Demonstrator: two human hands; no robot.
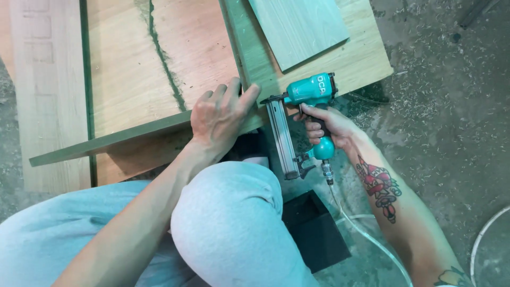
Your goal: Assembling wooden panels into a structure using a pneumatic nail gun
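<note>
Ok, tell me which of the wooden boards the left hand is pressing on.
The left hand presses the narrow green-edged board running across the front, where the nail gun meets it; the other boards lie flat farther off.

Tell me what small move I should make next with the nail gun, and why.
Probably press the nose of the teal nail gun square against the green-edged board before firing. Your right hand grips its handle, its nose sits at the corner, and your left hand steadies the board close beside it; keep those fingers clear.

open floor (451, 106) right, knee (228, 212) and boards (133, 69) crowding left
</note>
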